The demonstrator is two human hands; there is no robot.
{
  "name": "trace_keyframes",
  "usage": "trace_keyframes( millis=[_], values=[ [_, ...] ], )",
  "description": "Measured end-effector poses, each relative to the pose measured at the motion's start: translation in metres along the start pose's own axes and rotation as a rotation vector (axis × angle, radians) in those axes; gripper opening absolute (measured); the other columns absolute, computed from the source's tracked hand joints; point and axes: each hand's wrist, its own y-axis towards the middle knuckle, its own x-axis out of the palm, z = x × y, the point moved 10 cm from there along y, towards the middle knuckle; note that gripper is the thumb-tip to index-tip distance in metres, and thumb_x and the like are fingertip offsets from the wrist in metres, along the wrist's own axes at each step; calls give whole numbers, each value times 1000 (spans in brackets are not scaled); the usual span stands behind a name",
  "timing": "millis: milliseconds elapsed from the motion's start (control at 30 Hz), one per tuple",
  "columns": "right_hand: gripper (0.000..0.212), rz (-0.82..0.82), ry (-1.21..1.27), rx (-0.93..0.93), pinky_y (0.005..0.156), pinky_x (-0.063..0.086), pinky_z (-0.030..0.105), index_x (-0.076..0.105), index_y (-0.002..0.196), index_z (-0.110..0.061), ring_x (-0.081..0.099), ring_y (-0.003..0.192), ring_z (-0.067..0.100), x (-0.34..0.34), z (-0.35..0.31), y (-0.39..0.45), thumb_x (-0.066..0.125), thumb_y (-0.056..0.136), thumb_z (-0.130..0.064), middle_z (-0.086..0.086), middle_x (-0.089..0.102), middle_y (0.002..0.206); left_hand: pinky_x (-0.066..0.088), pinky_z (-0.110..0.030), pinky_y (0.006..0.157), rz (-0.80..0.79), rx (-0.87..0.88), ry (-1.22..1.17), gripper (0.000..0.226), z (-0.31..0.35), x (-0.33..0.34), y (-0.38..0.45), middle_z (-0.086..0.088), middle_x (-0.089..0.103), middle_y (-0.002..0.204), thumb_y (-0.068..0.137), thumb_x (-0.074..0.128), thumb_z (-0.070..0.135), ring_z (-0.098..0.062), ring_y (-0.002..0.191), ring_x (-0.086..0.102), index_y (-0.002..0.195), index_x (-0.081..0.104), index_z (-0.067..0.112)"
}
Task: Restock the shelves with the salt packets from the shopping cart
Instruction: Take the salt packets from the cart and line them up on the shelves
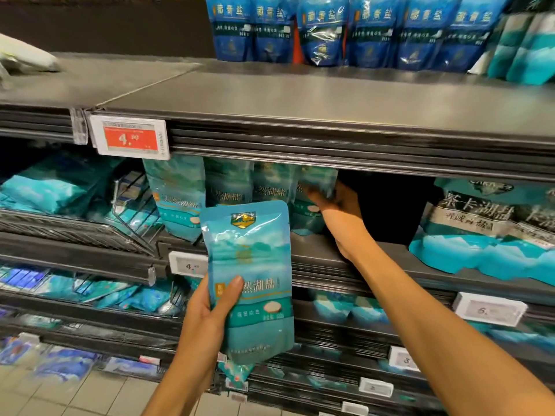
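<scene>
In front of the middle shelf [375, 259], a teal salt packet [249, 280] stands upright in the air, its printed face toward the camera, gripped low on its left edge by the left hand [210, 307]. That hand's thumb lies across the packet's front and the fingers curl round behind it; the forearm rises from the bottom edge of the view, almost vertical.

Behind and above it, a row of matching teal packets [228, 184] stands upright along the middle shelf, close under the shelf above. The right hand [333, 202] reaches into that shelf at the right end of the row, fingers wrapped round the edge of the last packet [315, 187] there, holding it upright. The right forearm stretches diagonally from the lower right corner up to the shelf, wrist bent inward. Right of the hand is a dark gap on the shelf, and beyond it, at the shelf's right end, larger teal-and-white salt bags [486, 232] lie stacked.

On the upper shelf [300, 97], dark blue salt pouches [324, 28] stand in a row at the back right. A red price tag [129, 139] reading 4.90 hangs on that shelf's front edge at the left. A wire basket [90, 229] at the left holds more teal packets, blurred. Lower shelves carry blue and teal packets, too blurred to read.
</scene>
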Motion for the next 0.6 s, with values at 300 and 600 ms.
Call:
trace_keyframes(
  millis=[300, 600],
  values=[
    [31, -210, -77, 129, 81, 56, 16, 65, 99, -37, 68, 85, -10, 10, 9, -11, 82, 75, -27, -25, 72, 88, 60, -35, 70, -41, 37, -6, 37, 11, 22, 5, -6, 74, 112, 75, 71, 42, -26, 100, 72, 110, 69, 30],
    [36, -57, -64, 32, 84, 58, 26, 71, 96, -20, 71, 88, 7, 17, 3, -5, 88, 68, -7, 1, 73, 101, 60, -39, 72, -16, 45, -24, 39, 12, 15, 5, -7, 73, 114, 76, 71, 43, -27, 101, 72, 112, 69, 29]
  ],
)
